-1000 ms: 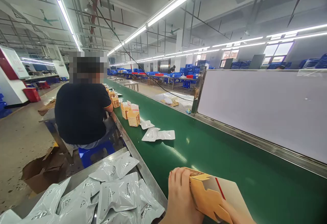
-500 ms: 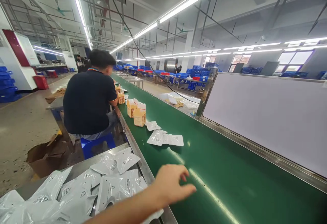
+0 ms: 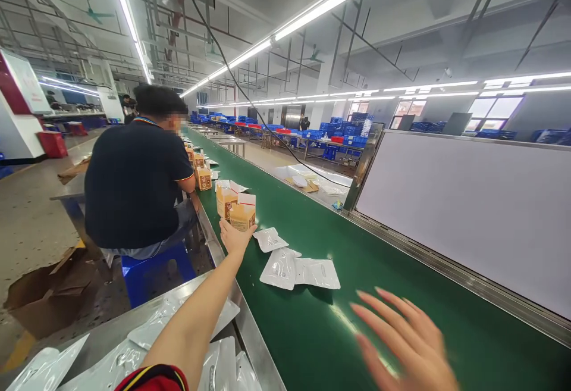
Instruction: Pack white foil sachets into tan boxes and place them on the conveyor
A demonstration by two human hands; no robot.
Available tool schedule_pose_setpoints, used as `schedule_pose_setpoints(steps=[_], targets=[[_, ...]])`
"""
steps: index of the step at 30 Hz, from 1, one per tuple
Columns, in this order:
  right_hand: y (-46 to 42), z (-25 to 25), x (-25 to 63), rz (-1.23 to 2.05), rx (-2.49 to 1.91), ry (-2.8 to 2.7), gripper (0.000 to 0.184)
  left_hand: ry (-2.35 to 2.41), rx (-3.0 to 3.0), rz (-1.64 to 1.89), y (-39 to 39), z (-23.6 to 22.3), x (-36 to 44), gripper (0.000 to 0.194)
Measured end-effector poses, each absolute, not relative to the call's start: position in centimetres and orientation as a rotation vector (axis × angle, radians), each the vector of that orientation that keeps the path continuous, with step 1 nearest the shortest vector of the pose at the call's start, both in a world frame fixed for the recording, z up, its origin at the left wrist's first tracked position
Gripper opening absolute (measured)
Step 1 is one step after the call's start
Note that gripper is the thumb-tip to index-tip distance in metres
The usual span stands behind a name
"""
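As the left hand (image 3: 234, 237) stretches, fingers apart, to the open-flapped orange carton (image 3: 242, 215) on the green conveyor belt (image 3: 401, 296), a nudge could topple it; the right hand (image 3: 408, 340) hovers open.

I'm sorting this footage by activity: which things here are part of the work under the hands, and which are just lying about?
In hand:
left hand at the nearest orange carton
right hand open above the green belt

Lying about:
white pouches on the belt
farther cartons
blue stool
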State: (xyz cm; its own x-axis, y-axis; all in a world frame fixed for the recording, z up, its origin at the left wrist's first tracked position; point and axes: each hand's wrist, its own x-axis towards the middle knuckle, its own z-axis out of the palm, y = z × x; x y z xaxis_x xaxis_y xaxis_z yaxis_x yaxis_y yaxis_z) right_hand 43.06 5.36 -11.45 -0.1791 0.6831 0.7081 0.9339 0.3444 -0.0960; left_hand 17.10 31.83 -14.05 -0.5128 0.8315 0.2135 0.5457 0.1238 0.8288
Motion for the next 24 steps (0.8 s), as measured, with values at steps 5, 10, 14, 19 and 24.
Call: schedule_pose_setpoints(steps=[5, 10, 14, 19, 24], targets=[[16.6, -16.3, 42.8, 0.014, -1.919, -2.13, 0.053, 2.127, 1.149, 1.332, 34.3, -14.8, 19.5, 0.115], [17.3, -20.4, 45.3, 0.221, -2.051, -1.928, 0.047, 2.092, 1.171, 1.354, 33.8, -14.8, 19.5, 0.092], [14.0, -19.4, 46.5, 0.225, -2.123, -1.575, 0.047, 1.944, 1.451, 1.465, 30.9, -13.7, 19.3, 0.077], [8.8, -11.4, 45.5, -0.131, -1.819, -1.187, 0.029, 1.576, 1.908, 1.502, 23.8, -12.3, 20.9, 0.073], [4.1, -4.2, 40.6, -0.886, -1.138, -1.399, 0.024, 1.092, 2.157, 1.427, 14.3, -11.3, 23.9, 0.072]])
